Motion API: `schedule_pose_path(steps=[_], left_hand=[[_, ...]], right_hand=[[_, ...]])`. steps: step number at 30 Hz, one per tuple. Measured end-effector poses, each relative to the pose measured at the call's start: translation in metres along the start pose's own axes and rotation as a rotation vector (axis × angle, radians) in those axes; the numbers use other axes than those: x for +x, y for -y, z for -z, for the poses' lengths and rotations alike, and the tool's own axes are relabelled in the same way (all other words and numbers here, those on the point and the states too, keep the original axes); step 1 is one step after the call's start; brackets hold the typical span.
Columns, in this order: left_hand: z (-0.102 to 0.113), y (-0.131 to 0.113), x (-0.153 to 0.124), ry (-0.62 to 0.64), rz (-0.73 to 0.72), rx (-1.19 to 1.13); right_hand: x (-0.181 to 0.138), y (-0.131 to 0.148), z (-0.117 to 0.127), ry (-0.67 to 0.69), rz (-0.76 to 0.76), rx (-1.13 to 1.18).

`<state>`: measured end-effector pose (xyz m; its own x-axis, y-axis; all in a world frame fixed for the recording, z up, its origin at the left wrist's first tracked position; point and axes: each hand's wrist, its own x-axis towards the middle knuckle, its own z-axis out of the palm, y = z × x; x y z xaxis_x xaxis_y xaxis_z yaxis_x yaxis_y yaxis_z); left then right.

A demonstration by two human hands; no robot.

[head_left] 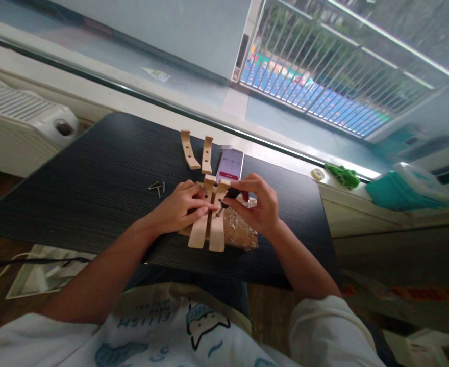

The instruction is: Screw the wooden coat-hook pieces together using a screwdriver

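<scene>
Two curved wooden pieces with drilled holes, a left one and a right one, lie side by side on a plastic-wrapped block. My right hand grips a black-handled screwdriver. Its tip points down at a hole low in the right piece; whether a screw sits there is too small to tell. My left hand is closed about the wooden pieces, its curled fingers at the left one. Its index finger and thumb reach across beside the screwdriver tip.
Two more curved wooden pieces, one beside another, lie at the table's far side. A lit phone is behind my hands. Several screws lie to the left. Tape and a green cloth are on the sill.
</scene>
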<state>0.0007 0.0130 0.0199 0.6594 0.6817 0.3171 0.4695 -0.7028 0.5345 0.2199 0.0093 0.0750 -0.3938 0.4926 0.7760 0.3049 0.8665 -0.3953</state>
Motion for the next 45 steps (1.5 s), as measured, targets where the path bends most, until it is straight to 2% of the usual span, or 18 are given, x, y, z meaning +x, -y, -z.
schedule_pose_path(steps=[13,21,26,35,45], left_hand=[[0.003,-0.005,0.002,0.034,0.045,-0.026],[0.003,-0.004,0.002,0.027,0.044,-0.026],[0.003,-0.004,0.002,0.02,0.046,-0.027],[0.001,-0.001,0.0,0.013,0.023,-0.009],[0.002,-0.001,0.002,0.026,0.023,-0.008]], right_hand=[[0.01,0.002,0.017,0.247,0.014,0.186],[0.004,0.001,0.02,0.369,-0.156,0.284],[0.0,0.001,0.019,0.344,-0.173,0.271],[0.01,0.005,0.02,0.287,-0.042,0.179],[0.007,0.001,0.017,0.251,-0.048,0.19]])
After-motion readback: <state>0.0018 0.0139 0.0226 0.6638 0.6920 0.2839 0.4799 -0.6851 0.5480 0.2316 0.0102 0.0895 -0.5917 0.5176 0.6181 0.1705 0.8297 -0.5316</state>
